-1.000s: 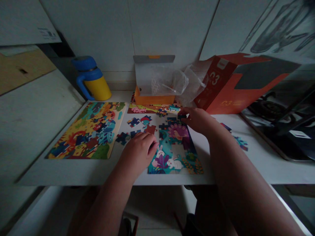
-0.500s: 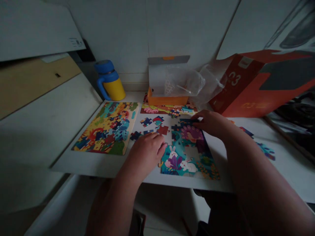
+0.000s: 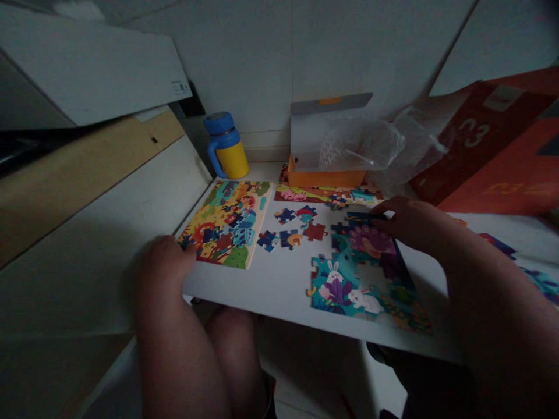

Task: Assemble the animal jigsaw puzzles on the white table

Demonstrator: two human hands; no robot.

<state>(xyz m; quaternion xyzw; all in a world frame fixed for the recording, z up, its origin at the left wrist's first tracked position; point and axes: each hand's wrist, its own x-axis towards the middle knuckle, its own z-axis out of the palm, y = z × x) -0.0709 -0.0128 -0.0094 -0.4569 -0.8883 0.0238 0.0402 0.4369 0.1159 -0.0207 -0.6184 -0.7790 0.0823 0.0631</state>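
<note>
My left hand (image 3: 163, 265) is at the near-left corner of a yellow animal puzzle (image 3: 253, 201), its thumb and fingers closed around a dark blue puzzle piece (image 3: 187, 241). Several loose pieces lie on that puzzle. My right hand (image 3: 404, 224) rests at the far-right corner of a partly assembled teal puzzle (image 3: 323, 267) with white rabbits and a purple peacock. Its thumb and forefinger pinch at a dark puzzle piece (image 3: 371, 217) there, mostly covered by the fingers. A gap shows inside this puzzle. Between the two puzzles lie several loose puzzle pieces (image 3: 315, 231).
A blue and yellow mug (image 3: 233, 160) stands at the back left. An open orange box (image 3: 327, 178) with clear plastic bags (image 3: 379, 142) sits on another puzzle (image 3: 301, 194) at the back. A large red box (image 3: 493, 157) leans at right; white panels (image 3: 109, 221) border the left.
My left hand has moved left, from beside the teal puzzle to the yellow puzzle's near corner. The view has swung left. My right hand stays at the teal puzzle's far-right corner.
</note>
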